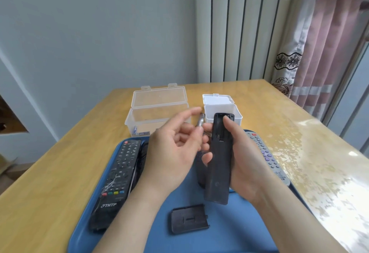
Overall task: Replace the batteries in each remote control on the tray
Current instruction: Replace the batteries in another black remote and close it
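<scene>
While the battery compartment (pixel 219 133) stands open, seat the battery square, matching polarity to the contacts.
Right hand (pixel 239 153) grips the matte black remote (pixel 219 163) back-up above the blue tray (pixel 249 232), thumb at the compartment; left hand (pixel 169 149) pinches the smooth metallic cylindrical battery (pixel 201 120) beside it. Keep the flat cover (pixel 188 218), lying on the tray, within reach.

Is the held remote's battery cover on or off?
Off: the black plastic remote shows its open compartment; the flat black cover lies on the blue tray.
</scene>
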Demonstrator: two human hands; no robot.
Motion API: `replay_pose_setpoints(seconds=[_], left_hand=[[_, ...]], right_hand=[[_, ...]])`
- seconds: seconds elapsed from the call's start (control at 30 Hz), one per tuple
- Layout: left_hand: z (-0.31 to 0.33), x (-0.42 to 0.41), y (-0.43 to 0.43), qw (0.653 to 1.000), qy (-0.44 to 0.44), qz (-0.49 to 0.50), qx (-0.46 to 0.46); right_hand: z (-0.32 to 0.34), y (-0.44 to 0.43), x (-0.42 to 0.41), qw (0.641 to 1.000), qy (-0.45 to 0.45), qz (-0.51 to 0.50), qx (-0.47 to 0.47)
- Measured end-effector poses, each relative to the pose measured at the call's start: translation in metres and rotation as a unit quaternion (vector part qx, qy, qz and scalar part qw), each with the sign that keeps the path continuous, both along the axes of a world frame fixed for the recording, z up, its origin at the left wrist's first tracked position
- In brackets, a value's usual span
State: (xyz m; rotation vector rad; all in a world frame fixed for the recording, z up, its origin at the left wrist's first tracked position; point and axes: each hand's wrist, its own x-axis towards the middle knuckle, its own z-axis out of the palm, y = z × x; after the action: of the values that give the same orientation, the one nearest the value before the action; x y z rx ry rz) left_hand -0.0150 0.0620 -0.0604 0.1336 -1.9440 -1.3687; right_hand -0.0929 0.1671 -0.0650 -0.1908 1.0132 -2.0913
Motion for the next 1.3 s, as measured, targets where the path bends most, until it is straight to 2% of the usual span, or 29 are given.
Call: replay_pose_setpoints(seconds=[0.17, 0.33, 0.67, 1.0, 1.2, 1.3], left_hand=[[-0.006, -0.002, 0.01, 0.977, 0.001, 0.058, -0.204], [-0.007, -0.003, 0.008, 0.961, -0.006, 0.074, -0.265], [-0.007, -0.004, 0.007, 0.95, -0.016, 0.053, -0.308], [-0.005, -0.003, 0.009, 0.964, 0.067, 0.088, -0.24], [-0.007, -0.003, 0.012, 0.954, 0.086, 0.083, -0.276], [-0.008, -0.005, 0.01, 0.961, 0.078, 0.086, -0.251]], right_hand=[[0.0, 0.002, 0.003, 1.0, 0.018, -0.002, 0.012], [0.001, 0.003, 0.005, 0.997, 0.064, -0.025, 0.046], [0.0, 0.003, 0.008, 0.993, 0.107, -0.026, 0.034], [0.009, 0.003, 0.012, 0.998, 0.051, -0.034, -0.004], [0.006, 0.004, 0.01, 0.997, 0.064, -0.031, 0.01], [0.003, 0.002, 0.011, 0.996, 0.084, -0.02, 0.029]])
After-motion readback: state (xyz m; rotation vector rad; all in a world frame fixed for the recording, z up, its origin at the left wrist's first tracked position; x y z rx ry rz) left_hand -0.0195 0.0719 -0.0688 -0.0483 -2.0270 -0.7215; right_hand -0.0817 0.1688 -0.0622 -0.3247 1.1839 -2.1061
